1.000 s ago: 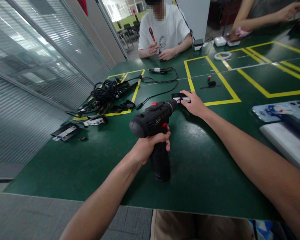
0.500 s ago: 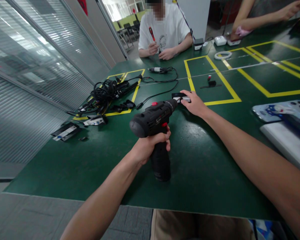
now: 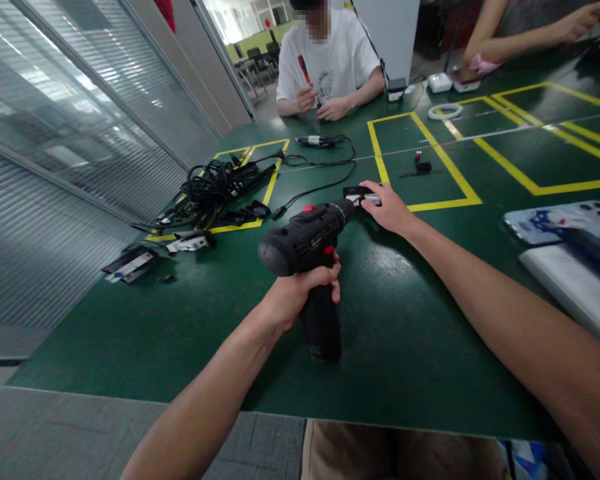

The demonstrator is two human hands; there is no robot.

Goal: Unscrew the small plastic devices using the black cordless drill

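Note:
My left hand (image 3: 303,290) is wrapped round the grip of a black cordless drill (image 3: 305,240) with red buttons. The drill points away from me, toward the table's middle. Its front end meets a small black and silver-white part (image 3: 363,195), though the exact contact point is too small to make out. Fingers of my right hand (image 3: 386,205) are closed on the right side of that part, which is partly hidden beneath them.
A heap of black cables (image 3: 215,187) lies at the left, with flat black-and-white parts (image 3: 130,265) nearer me. Beyond my right hand are small black pieces (image 3: 423,167). A phone (image 3: 565,220) lies at the right. Across the table (image 3: 180,347), a person (image 3: 330,60) holds a red screwdriver (image 3: 304,69).

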